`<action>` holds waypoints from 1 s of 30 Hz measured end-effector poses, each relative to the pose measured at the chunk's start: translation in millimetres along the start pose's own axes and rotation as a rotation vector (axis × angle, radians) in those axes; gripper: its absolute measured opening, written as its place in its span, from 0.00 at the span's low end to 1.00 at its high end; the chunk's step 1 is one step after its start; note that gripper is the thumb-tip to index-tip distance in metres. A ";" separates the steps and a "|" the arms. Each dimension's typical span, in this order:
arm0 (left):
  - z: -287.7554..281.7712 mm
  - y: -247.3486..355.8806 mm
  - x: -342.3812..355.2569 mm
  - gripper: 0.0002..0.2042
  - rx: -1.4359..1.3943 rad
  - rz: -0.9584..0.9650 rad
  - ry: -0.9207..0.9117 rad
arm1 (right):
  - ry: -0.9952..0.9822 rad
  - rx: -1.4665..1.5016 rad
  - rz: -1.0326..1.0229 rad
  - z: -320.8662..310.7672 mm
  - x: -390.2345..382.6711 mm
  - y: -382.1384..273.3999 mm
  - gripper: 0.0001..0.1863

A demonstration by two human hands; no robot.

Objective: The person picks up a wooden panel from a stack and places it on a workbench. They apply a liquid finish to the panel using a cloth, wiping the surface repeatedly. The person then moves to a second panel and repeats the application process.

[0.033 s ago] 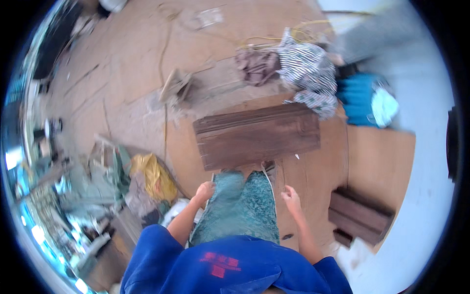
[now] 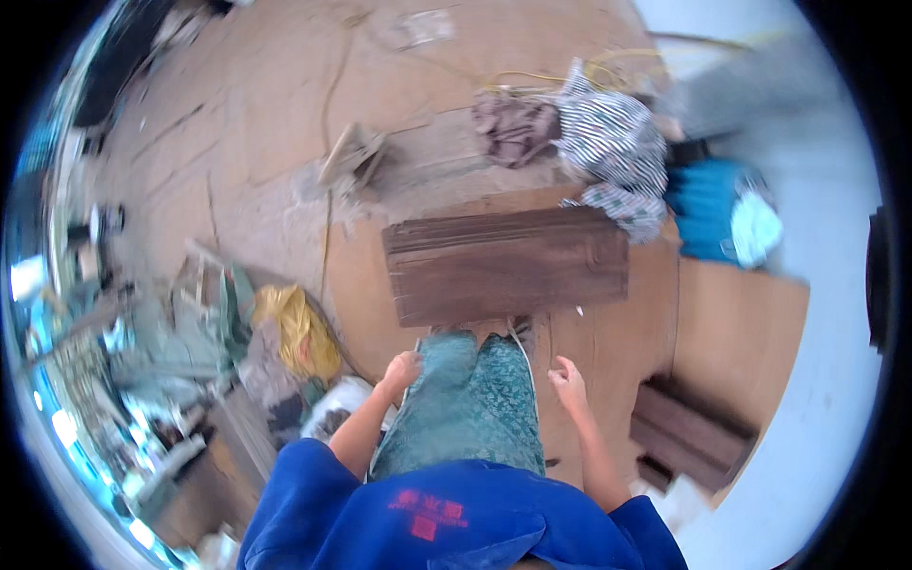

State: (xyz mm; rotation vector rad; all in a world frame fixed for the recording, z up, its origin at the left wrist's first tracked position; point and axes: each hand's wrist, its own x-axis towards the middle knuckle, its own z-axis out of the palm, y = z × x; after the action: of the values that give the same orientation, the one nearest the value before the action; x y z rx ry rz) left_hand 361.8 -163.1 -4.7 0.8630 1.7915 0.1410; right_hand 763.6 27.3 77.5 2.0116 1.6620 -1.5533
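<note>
My left hand (image 2: 402, 369) is beside the left leg of my patterned teal trousers (image 2: 499, 394), its fingers curled; whether anything is in them is hidden. My right hand (image 2: 568, 378) hangs beside the right leg, its fingers loosely bent and apart, holding nothing. Just beyond my legs lies a stack of long dark-brown wooden boards (image 2: 505, 266), on pale-brown sheeting over the floor. Another, smaller dark wooden stack (image 2: 689, 432) lies at right, beyond my right hand.
Striped cloth (image 2: 613, 133), brown cloth (image 2: 513, 128) and a teal bundle (image 2: 703, 209) lie ahead-right. A bent pale piece (image 2: 347, 157) and yellow cords (image 2: 328, 247) are on the floor. A yellow bag (image 2: 299, 337) and clutter fill the left. A pale surface (image 2: 826, 399) borders the right.
The view has shifted slightly, so the boards and cloths appear a little further right and the cloths lower. Both hands look much the same.
</note>
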 end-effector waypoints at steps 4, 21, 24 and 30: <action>55.7 17.0 -11.9 0.16 -0.323 -0.211 0.116 | -0.168 -0.249 -0.176 -12.6 88.9 -58.2 0.32; 144.6 54.5 121.6 0.36 -2.091 -0.447 0.482 | -0.218 -0.783 -0.835 179.6 255.5 -189.4 0.42; 178.4 45.4 108.2 0.36 -2.098 -0.527 0.446 | -0.300 -0.817 -0.898 184.6 237.0 -162.6 0.41; 266.0 27.5 52.5 0.39 -1.857 -0.564 0.334 | -0.448 -0.887 -0.828 202.3 177.1 -131.7 0.37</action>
State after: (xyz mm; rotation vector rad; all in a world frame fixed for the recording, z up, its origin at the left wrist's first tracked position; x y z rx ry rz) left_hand 596.9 -192.1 -139.3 -1.0037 1.2958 1.3275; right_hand 515.0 71.1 -83.6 0.5189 2.4498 -0.9341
